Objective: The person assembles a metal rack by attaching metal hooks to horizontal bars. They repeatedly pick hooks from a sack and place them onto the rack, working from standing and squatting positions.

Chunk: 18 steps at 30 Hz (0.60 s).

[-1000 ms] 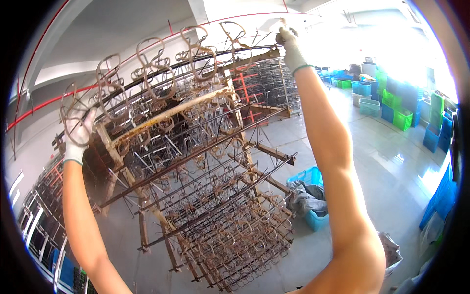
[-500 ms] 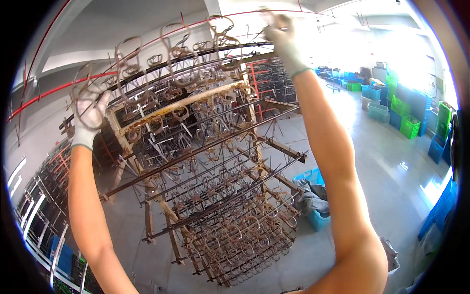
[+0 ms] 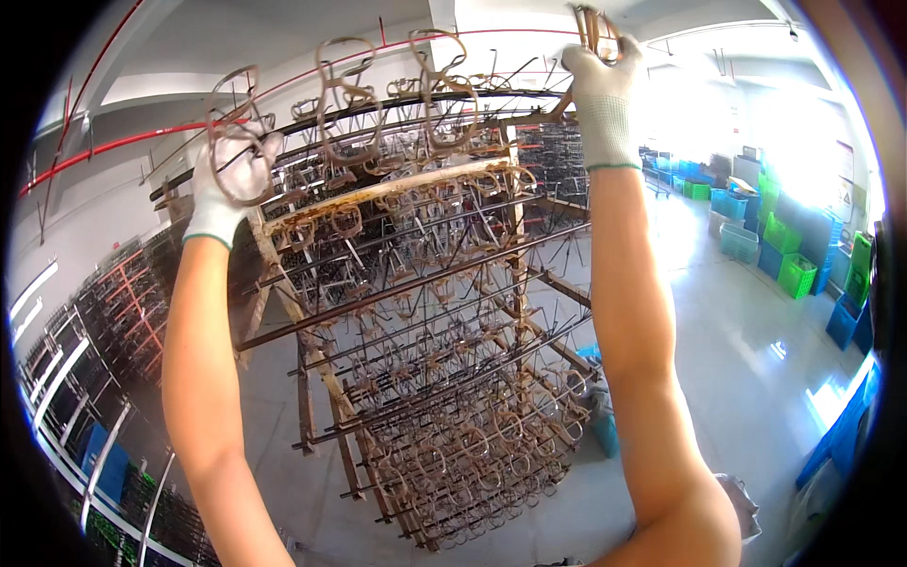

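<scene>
Brown eyeglass-style frames [image 3: 588, 30] poke up out of the gloved right hand [image 3: 605, 90], fingers closed round them. Gloved left hand [image 3: 238, 170] overlaps one at the row's left end, can't tell if it's gripping. Loads more sit on the metal rack [image 3: 378, 197], green crate [image 3: 797, 276] way off right.

My right hand [image 3: 605, 106] covers the lower ends of the brown loops [image 3: 590, 30] it's holding, so no clue how many. My left hand [image 3: 238, 175] is kinda smeared behind a brown frame [image 3: 234, 124], so can't tell if it's gripping. My right forearm [image 3: 631, 312] hides part of a turquoise tub [image 3: 606, 431], and the lower edge chops my left arm [image 3: 203, 369].
</scene>
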{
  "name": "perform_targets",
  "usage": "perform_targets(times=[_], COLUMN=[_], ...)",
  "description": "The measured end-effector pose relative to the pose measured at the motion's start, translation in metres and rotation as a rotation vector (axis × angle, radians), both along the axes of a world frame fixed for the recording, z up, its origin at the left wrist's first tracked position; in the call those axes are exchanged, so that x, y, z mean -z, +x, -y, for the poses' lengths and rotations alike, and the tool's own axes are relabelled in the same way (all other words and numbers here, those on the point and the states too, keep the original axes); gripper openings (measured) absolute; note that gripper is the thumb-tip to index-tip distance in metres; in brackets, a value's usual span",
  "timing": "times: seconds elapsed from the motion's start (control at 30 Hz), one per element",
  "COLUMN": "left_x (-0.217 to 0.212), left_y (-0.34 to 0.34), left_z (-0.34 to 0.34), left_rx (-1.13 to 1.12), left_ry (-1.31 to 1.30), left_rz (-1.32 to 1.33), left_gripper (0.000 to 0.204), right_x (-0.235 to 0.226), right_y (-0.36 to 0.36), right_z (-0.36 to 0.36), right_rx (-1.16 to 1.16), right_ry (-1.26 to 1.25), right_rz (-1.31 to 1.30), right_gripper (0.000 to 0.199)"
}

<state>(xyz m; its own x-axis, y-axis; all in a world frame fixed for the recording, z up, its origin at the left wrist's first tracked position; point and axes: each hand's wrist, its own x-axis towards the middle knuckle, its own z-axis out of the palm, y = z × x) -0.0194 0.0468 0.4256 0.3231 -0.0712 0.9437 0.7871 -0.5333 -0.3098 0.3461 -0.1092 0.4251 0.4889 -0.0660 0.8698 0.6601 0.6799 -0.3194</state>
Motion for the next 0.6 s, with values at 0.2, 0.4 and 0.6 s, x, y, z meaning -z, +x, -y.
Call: perform_targets(times=[0.2,0.4,0.6], left_x=[0.003,0.007,0.003], left_y=[-0.002,-0.002,0.000], left_z=[0.015,0.015,0.032], left_rx=[0.042,-0.010,-0.073], left_ry=[-0.041,-0.146,-0.295], left_rz=[-0.002,0.011,0.017], left_gripper=[0.029,0.027,0.031], right_x=[0.006,0.010,0.005], right_y=[-0.132,-0.115,-0.128], right_z=[-0.010,0.003,0.010], right_rx=[0.454,0.109,-0.002], right_ry=[-0.362,-0.383,-0.280], right_rz=[0.101,0.104,0.022], right_gripper=[0.073,0.078,0.049])
